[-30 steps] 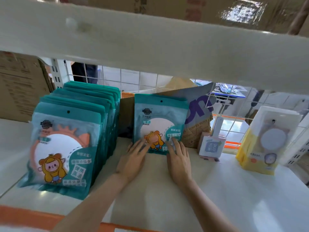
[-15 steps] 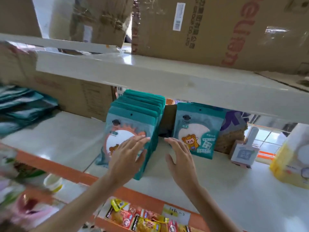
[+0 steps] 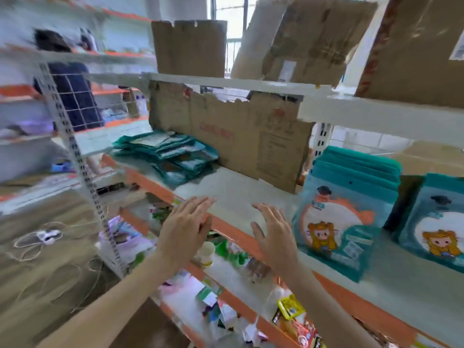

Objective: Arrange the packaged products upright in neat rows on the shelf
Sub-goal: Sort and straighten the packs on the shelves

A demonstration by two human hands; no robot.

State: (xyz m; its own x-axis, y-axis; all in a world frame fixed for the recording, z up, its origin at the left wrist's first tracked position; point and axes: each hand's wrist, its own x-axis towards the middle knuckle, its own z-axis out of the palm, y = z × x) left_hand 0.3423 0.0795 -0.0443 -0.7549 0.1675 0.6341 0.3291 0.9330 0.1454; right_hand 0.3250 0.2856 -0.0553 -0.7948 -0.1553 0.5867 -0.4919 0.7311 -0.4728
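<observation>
You are risking a spill if you are grabbing carelessly at the loose heap of flat teal packets (image 3: 167, 156) lying far left on the shelf (image 3: 238, 189), well apart from the upright row (image 3: 346, 214), while your left hand (image 3: 184, 236) and right hand (image 3: 275, 238) are hovering spread-fingered, holding nothing.

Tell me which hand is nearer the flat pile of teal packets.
Left. The left hand hovers below and just right of the pile of teal packets; the right hand is farther right.
</observation>
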